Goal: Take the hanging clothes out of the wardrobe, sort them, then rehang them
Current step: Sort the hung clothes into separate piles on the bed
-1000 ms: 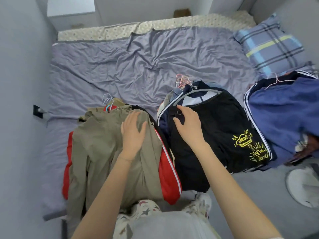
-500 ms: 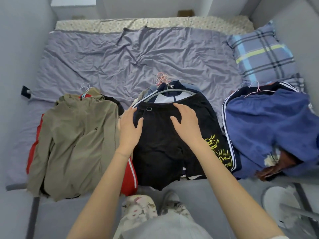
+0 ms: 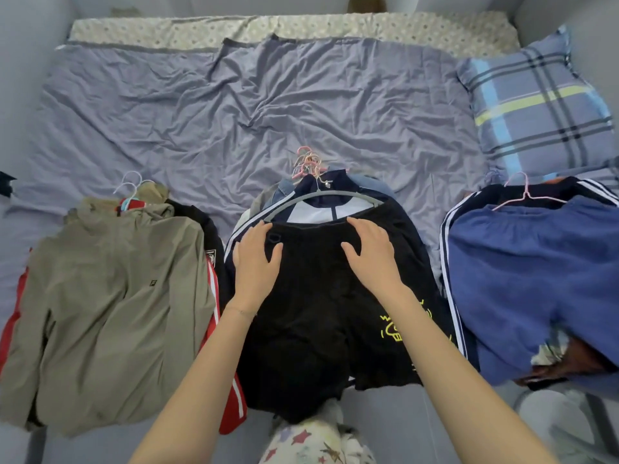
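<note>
Your fingers [image 3: 258, 231] are spread and relaxed, gripping nothing; both palms lie flat on black shorts [image 3: 301, 323]. Your left hand [image 3: 256, 259] rests near the left end of the waistband and your right hand [image 3: 371, 252] near its right end, with black cloth showing between them.

The shorts top the middle pile at the near edge of the bed [image 3: 50, 440]. They are plain black, with a yellow line drawing [image 3: 390, 329] on the right leg, partly hidden by your right forearm. The legs hang over the bed's near edge. Just past the waistband, a grey hanger [image 3: 335, 195] arches over a navy and white jacket [image 3: 323, 185]. A cluster of pink hooks [image 3: 306, 162] sticks out beyond the collar.

Just beside this pile on the left lies an olive jacket [image 3: 110, 289] over a red garment [image 3: 229, 410] with white stripes, with white hooks [image 3: 129, 182] at its top. On the right, a blue garment [image 3: 536, 262] on a pink hanger [image 3: 524, 192] covers a dark striped one, close against the shorts.

Beyond all three piles, a wide stretch of wrinkled sheet [image 3: 268, 105] runs to the far edge. A plaid pillow [image 3: 536, 108] sits at the far right.
</note>
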The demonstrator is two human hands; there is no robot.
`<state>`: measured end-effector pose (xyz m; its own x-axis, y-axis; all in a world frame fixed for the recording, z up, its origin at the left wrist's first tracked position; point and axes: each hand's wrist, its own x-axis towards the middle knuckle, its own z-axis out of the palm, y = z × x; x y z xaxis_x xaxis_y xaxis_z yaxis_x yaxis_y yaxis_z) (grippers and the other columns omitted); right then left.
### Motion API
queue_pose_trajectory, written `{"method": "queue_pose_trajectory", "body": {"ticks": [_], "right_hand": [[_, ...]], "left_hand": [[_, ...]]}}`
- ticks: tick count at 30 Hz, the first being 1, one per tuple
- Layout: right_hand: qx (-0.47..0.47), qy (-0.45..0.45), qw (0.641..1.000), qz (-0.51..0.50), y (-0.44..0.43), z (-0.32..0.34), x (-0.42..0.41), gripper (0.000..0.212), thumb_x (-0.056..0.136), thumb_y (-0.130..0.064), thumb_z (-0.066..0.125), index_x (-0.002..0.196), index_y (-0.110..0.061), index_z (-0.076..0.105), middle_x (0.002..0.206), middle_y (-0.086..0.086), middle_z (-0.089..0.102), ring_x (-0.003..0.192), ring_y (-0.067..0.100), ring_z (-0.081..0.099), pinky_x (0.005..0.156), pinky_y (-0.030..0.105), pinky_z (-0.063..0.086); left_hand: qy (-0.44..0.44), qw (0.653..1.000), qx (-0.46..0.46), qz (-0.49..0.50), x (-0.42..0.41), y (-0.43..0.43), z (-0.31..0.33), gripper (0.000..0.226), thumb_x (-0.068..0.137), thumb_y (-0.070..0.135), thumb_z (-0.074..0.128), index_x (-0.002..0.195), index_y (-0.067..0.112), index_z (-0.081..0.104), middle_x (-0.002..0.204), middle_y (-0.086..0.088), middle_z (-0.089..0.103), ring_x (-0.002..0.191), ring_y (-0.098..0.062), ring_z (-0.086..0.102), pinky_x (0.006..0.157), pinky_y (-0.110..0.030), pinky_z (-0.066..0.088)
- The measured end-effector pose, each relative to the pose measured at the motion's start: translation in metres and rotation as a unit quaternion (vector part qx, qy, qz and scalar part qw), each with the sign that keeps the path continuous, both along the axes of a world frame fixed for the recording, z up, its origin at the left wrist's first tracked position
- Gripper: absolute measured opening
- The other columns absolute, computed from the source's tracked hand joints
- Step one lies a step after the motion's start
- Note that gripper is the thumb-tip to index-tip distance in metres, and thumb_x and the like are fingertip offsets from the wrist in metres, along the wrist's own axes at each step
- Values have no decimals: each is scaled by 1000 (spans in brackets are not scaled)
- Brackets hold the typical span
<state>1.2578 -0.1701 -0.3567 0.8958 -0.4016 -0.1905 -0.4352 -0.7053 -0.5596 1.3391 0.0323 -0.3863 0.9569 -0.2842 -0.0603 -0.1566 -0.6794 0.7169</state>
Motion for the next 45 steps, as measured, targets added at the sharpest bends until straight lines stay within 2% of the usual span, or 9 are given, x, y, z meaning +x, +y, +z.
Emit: {"method": "queue_pose_trajectory", "body": {"ticks": [10,15,22,25,28,31,34,39,45], "right_hand": [[-27,44,998,43,-78,-112,97,53,96,-22,57,146,-17,40,148,3,44,139,23,35,114,40,31],[-19,80,994,70,-114,-187,134,57,99,-29,52,151,-21,31,158,3,29,147,22,20,119,44,21],[-53,72,990,110,-139,-252,170,55,101,-40,47,151,-22,33,158,6,29,148,25,17,122,45,11],[-54,54,991,107,-139,-255,167,49,100,-43,47,143,-21,46,150,5,43,143,25,30,118,43,19],[-34,13,996,79,-136,-237,158,32,98,-43,50,118,-21,63,111,-1,65,109,22,55,97,39,35],[0,0,998,57,-132,-206,145,27,97,-43,51,89,-21,63,81,-7,59,82,18,53,80,36,35],[42,19,998,49,-126,-171,125,30,95,-45,54,81,-20,62,77,-6,62,78,18,54,76,35,35],[118,40,992,-16,-122,-106,83,34,87,-53,61,76,-21,59,72,-6,62,75,21,57,71,37,44],[137,4,989,-51,-101,-37,11,34,84,-53,63,69,-23,59,66,-8,56,68,14,53,62,33,41]], "left_hand": [[26,997,67,-39,96,-75,-113,41,93,19,60,133,12,52,129,-3,59,123,-24,53,107,-51,37],[41,992,113,-47,127,-103,-184,40,97,20,55,135,10,50,131,-5,56,125,-24,50,109,-47,35],[-25,987,158,9,150,-115,-232,24,96,22,58,111,3,62,106,-13,59,104,-33,50,95,-43,39],[6,993,108,37,145,-111,-227,18,96,24,58,99,7,62,96,-6,53,94,-25,50,87,-38,42],[27,996,59,54,128,-103,-206,12,95,25,60,95,14,63,92,4,48,83,-16,51,80,-28,41],[40,997,49,54,107,-94,-177,10,94,26,62,94,17,65,88,6,49,76,-13,50,76,-24,40],[49,996,48,63,82,-87,-142,9,93,26,63,95,18,67,87,7,51,77,-10,50,75,-21,39],[39,995,14,88,37,-82,-75,4,90,24,68,94,23,67,87,12,53,81,6,54,72,-6,38],[12,997,-8,79,-26,-63,-4,5,89,23,70,93,20,69,87,8,57,80,-2,55,72,-7,38]]}}
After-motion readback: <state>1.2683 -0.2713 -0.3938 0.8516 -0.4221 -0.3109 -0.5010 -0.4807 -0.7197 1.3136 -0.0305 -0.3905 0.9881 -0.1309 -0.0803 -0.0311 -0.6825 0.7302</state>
